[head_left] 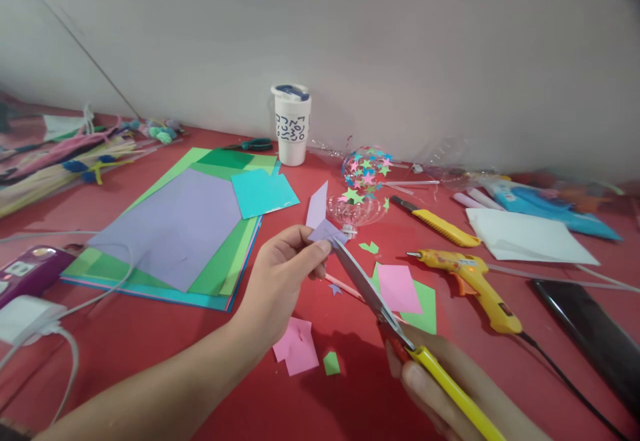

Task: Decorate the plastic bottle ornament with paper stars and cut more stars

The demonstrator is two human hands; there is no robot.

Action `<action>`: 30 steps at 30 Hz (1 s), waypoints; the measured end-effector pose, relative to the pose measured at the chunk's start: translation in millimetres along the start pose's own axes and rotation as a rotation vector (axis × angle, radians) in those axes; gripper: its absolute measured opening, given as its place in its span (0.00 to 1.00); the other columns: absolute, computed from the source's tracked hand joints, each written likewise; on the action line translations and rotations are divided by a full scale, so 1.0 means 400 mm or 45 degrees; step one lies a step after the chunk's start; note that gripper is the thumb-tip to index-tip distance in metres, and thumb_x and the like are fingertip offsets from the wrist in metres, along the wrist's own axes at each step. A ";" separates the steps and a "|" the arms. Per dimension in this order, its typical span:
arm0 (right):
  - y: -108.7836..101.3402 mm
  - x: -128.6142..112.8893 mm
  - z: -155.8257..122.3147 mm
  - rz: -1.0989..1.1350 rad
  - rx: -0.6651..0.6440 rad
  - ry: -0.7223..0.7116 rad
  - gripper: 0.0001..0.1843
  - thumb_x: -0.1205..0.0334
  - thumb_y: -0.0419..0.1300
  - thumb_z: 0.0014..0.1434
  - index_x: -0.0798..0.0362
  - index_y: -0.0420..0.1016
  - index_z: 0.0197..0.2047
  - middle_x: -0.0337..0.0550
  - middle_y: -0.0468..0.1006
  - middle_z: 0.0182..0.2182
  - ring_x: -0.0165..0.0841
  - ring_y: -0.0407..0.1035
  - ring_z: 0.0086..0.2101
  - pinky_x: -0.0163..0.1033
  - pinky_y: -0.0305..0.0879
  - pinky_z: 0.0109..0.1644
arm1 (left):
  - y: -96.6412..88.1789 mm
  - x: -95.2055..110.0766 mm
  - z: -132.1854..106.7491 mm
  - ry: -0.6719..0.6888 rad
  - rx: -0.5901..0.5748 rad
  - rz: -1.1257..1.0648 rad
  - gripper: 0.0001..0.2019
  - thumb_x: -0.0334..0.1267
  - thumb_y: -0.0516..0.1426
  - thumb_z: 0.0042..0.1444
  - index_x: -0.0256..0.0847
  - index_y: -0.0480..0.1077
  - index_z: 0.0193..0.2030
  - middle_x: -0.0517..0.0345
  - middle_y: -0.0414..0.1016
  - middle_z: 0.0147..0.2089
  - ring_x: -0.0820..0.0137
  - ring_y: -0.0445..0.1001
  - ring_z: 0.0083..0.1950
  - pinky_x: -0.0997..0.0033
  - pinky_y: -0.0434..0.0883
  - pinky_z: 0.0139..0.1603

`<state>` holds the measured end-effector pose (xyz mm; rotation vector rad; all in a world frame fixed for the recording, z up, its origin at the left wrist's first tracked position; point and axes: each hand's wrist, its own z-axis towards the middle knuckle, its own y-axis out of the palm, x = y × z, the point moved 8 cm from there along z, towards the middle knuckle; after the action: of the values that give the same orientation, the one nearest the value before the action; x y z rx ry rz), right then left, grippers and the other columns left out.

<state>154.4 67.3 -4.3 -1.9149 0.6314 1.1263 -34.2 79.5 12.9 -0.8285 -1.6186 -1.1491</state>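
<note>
My left hand (287,271) pinches a small folded piece of purple paper (327,231) between thumb and fingers. My right hand (440,381) grips scissors (373,297) with a yellow and red handle, and their blade tips meet the purple paper's edge. Below the blades lies a tiny purple star (335,289). Pink paper scraps (303,351) and a small green scrap (331,363) rest between my forearms. Just beyond the held paper stands a clear plastic piece covered with colourful paper stars (367,171).
Stacked coloured paper sheets (170,227) lie at left, near a white charger (33,317). A white tumbler (293,127) stands by the wall. At right are a yellow glue gun (473,277), a yellow utility knife (443,225) and a black phone (585,327).
</note>
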 end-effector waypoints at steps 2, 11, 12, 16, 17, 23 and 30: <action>-0.001 -0.002 0.003 -0.002 -0.001 -0.004 0.30 0.28 0.54 0.47 0.50 0.67 0.23 0.36 0.65 0.18 0.31 0.64 0.21 0.35 0.68 0.26 | 0.000 -0.001 0.000 0.003 0.001 0.006 0.07 0.33 0.58 0.51 0.39 0.68 0.23 0.66 0.66 0.19 0.79 0.62 0.22 0.78 0.60 0.27; 0.003 -0.001 0.008 0.004 -0.024 0.041 0.31 0.27 0.52 0.47 0.50 0.64 0.24 0.32 0.59 0.15 0.26 0.55 0.15 0.30 0.50 0.13 | -0.004 -0.003 0.002 0.003 0.040 0.011 0.07 0.34 0.58 0.50 0.39 0.68 0.23 0.66 0.66 0.19 0.79 0.62 0.22 0.77 0.60 0.27; 0.003 -0.001 0.007 0.001 -0.022 0.045 0.31 0.27 0.51 0.47 0.50 0.64 0.24 0.32 0.60 0.15 0.25 0.54 0.15 0.30 0.49 0.12 | -0.004 -0.004 0.002 0.003 0.041 0.005 0.07 0.33 0.58 0.50 0.39 0.67 0.23 0.66 0.66 0.19 0.79 0.62 0.22 0.77 0.60 0.27; -0.001 -0.004 0.007 -0.032 0.003 0.033 0.31 0.27 0.52 0.47 0.50 0.62 0.22 0.34 0.63 0.17 0.25 0.56 0.16 0.30 0.51 0.14 | -0.005 -0.008 0.003 0.006 0.021 -0.012 0.07 0.33 0.58 0.51 0.39 0.67 0.24 0.66 0.66 0.20 0.79 0.62 0.23 0.79 0.60 0.27; -0.003 -0.006 0.008 -0.036 0.008 0.022 0.31 0.27 0.53 0.46 0.50 0.62 0.21 0.34 0.63 0.17 0.26 0.56 0.17 0.30 0.51 0.14 | -0.005 -0.009 0.003 0.007 0.019 -0.013 0.07 0.33 0.58 0.51 0.39 0.67 0.24 0.66 0.66 0.20 0.80 0.62 0.23 0.79 0.60 0.28; -0.008 -0.006 0.010 -0.038 0.027 0.026 0.32 0.26 0.53 0.44 0.50 0.61 0.20 0.35 0.62 0.17 0.28 0.58 0.18 0.31 0.51 0.14 | -0.007 -0.011 0.003 0.002 0.026 -0.023 0.07 0.34 0.59 0.51 0.40 0.67 0.24 0.66 0.66 0.20 0.79 0.62 0.23 0.79 0.60 0.27; -0.006 -0.004 0.007 -0.038 0.027 0.046 0.32 0.26 0.52 0.45 0.50 0.62 0.21 0.36 0.64 0.18 0.27 0.57 0.17 0.31 0.49 0.13 | -0.004 -0.006 0.003 0.007 0.020 -0.035 0.07 0.33 0.58 0.51 0.40 0.67 0.23 0.66 0.66 0.19 0.79 0.62 0.22 0.78 0.60 0.27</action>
<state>154.1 70.9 -2.8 -1.9243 0.6296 1.0647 -35.1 80.2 10.0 -0.7946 -1.6375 -1.1550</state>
